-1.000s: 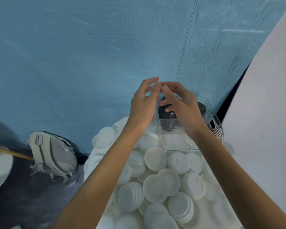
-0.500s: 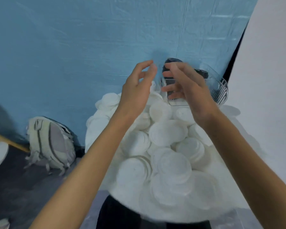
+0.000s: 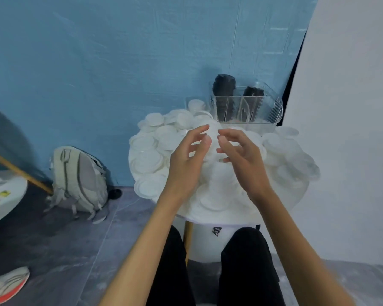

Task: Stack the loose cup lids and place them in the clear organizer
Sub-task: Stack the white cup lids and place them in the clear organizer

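A: hands?
B: left hand (image 3: 187, 161) and right hand (image 3: 241, 159) hover over the bench (image 3: 248, 214), fingers loosely spread, gripping nothing I can make out.
A: lids?
B: loose cup lids (image 3: 150, 162) heaped all over the bench. Clear organizer (image 3: 272, 110) at the far right edge holds two dark stacks (image 3: 223, 91).
A: else?
B: grey backpack (image 3: 77, 180) on the floor, left, against the blue wall (image 3: 119, 51).

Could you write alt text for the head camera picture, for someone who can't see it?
A person's left hand and right hand hover, fingers loosely spread, over a small round table heaped with white cup lids. A clear organizer holding dark stacks stands at the table's far edge; a grey backpack leans on the blue wall.
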`<state>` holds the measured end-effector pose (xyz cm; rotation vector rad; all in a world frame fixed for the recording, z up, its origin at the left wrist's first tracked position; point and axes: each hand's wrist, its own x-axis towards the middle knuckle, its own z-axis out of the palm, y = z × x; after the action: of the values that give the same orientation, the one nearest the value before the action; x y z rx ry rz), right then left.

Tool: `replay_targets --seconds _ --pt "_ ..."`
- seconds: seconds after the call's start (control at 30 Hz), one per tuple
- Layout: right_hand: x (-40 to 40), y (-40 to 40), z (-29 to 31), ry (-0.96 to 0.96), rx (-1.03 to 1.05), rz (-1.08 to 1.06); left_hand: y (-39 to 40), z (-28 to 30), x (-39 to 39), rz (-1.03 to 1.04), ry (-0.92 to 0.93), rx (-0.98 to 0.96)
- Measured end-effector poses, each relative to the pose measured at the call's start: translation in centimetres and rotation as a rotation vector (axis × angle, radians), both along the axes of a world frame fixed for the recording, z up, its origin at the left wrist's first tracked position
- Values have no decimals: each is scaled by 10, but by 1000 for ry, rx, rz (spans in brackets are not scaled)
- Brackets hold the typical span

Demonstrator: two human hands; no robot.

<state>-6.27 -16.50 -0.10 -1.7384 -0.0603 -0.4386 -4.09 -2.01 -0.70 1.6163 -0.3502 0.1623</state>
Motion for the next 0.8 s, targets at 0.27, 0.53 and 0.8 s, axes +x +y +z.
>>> replay_targets --seconds 0.27,0.53,0.8 --pt "-28 -12 -54 -131 -352 -165 6 -46 -23 29 -68 81" --pt "-20 -23 -80 -147 -583 -235 -6 -75 -16 40 -210 288" --pt "-11 -28 -82 -113 -572 -179 -12 -86 -15 21 -188 325"
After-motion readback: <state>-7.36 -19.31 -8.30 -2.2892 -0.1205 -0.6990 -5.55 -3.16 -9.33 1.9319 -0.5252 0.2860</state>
